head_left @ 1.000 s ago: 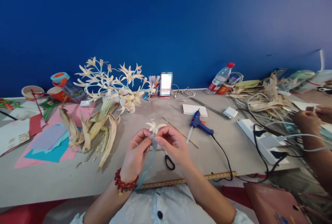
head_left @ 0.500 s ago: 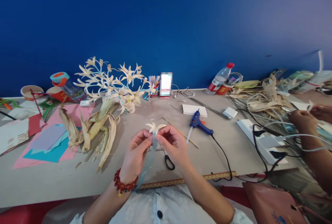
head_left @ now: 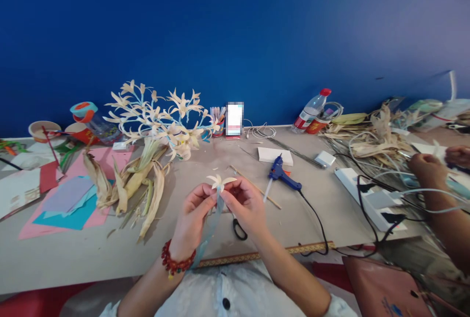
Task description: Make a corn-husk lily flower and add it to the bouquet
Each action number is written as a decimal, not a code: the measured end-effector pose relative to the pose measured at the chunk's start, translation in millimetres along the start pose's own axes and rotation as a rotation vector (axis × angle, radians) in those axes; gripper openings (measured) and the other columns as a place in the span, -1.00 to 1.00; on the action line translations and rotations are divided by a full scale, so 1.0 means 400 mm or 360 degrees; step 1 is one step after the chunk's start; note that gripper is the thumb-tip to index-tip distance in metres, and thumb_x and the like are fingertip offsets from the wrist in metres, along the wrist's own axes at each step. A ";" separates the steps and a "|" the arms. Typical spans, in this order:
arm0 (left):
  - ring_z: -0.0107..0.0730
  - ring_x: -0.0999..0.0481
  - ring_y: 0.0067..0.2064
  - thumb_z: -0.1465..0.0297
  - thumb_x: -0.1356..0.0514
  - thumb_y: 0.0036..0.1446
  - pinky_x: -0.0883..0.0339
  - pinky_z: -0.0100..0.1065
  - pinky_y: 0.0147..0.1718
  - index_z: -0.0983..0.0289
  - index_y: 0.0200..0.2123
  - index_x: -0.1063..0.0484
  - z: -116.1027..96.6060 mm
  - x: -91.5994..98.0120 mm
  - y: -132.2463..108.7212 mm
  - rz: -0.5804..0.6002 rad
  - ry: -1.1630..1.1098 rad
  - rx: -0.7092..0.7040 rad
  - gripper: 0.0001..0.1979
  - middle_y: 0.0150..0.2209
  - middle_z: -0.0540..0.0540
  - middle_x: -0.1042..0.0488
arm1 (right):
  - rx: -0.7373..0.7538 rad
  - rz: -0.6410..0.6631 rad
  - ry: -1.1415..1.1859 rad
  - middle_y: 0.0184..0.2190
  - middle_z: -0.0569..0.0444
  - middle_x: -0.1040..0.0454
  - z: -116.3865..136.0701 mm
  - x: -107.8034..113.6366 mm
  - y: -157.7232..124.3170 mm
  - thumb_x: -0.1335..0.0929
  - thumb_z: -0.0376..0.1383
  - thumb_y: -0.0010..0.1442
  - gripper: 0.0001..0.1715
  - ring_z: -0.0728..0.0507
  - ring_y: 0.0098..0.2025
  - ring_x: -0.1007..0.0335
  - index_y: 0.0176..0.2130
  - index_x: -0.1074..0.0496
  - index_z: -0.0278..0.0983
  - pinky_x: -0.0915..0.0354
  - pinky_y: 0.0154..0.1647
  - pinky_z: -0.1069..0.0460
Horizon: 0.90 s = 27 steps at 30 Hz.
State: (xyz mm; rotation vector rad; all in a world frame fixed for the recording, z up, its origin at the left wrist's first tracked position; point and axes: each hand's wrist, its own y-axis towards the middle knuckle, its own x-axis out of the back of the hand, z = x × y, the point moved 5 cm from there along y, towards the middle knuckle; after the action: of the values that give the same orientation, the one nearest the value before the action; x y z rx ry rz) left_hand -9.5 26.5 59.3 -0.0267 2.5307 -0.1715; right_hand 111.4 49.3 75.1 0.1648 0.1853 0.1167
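Between my two hands is a small cream corn-husk flower [head_left: 219,181], its petals spread upward. Thumb and fingers of my left hand [head_left: 196,207] pinch its base from the left, where a light blue ribbon [head_left: 212,226] meets it. From the right, my right hand [head_left: 244,204] pinches the same base. The ribbon hangs down past my left wrist and its red bead bracelet [head_left: 176,259]. Black-handled scissors [head_left: 240,230] lie partly hidden behind my right hand. A thin wooden stick [head_left: 271,201] rests on the table beyond it.
A blue glue gun [head_left: 282,174] lies right of my hands, its cable running off the front edge. Husk flowers on blue stems [head_left: 172,121] stand at the back left, above dry corn husks [head_left: 137,184]. At right are a power strip [head_left: 362,199] and another person's hand [head_left: 428,167].
My hands hold nearly the same place; the flower has turned slightly, with its petals showing more spread. At the right, the other person's hands have shifted a little.
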 end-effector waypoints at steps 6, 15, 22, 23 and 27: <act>-0.51 -0.43 -0.40 0.43 -0.30 0.08 -0.30 -0.50 -0.36 0.28 -0.41 -0.44 -0.003 -0.004 -0.006 0.0035 0.0037 -0.0047 -0.91 -0.45 -0.03 -0.48 | 0.0004 -0.0021 0.0003 -0.48 0.17 -0.39 -0.005 0.002 -0.004 -0.45 -0.19 0.12 -0.80 0.06 -0.60 -0.17 -0.33 -0.40 -0.24 -0.16 -0.62 0.14; -0.49 -0.42 -0.39 0.40 -0.29 0.10 -0.31 -0.47 -0.35 0.27 -0.40 -0.46 -0.005 0.002 -0.010 0.0016 0.0201 -0.0176 -0.92 -0.43 -0.02 -0.46 | 0.0046 -0.0048 -0.0071 -0.47 0.16 -0.40 0.000 0.001 -0.005 -0.43 -0.23 0.14 -0.84 0.07 -0.61 -0.21 -0.34 -0.40 -0.25 -0.21 -0.63 0.15; -0.51 -0.43 -0.39 0.42 -0.28 0.12 -0.32 -0.48 -0.33 0.25 -0.39 -0.47 -0.006 0.005 -0.009 0.0054 0.0192 -0.0195 -0.95 -0.43 -0.03 -0.47 | 0.0083 -0.0040 -0.0107 -0.47 0.15 -0.41 -0.005 0.002 -0.003 -0.44 -0.23 0.13 -0.84 0.06 -0.59 -0.23 -0.34 -0.40 -0.24 -0.22 -0.62 0.14; -0.51 -0.43 -0.39 0.43 -0.28 0.12 -0.32 -0.48 -0.33 0.25 -0.39 -0.47 -0.007 0.005 -0.009 0.0051 0.0187 -0.0192 -0.95 -0.43 -0.03 -0.47 | 0.0083 -0.0039 -0.0102 -0.47 0.15 -0.41 -0.006 0.002 -0.003 -0.45 -0.23 0.12 -0.84 0.06 -0.59 -0.23 -0.34 -0.40 -0.24 -0.22 -0.63 0.14; -0.50 -0.43 -0.41 0.43 -0.28 0.12 -0.32 -0.46 -0.36 0.27 -0.40 -0.45 -0.009 -0.001 -0.010 0.0054 0.0154 -0.0173 -0.93 -0.45 -0.03 -0.46 | 0.0044 0.0013 0.0033 -0.47 0.16 -0.39 -0.009 -0.001 -0.004 -0.45 -0.21 0.12 -0.82 0.06 -0.59 -0.22 -0.32 -0.40 -0.23 -0.22 -0.64 0.15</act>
State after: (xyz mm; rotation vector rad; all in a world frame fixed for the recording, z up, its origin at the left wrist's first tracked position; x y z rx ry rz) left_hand -11.3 23.0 62.9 -0.0190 2.6326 -0.0222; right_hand 110.6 48.1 71.4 0.1917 0.2072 0.1239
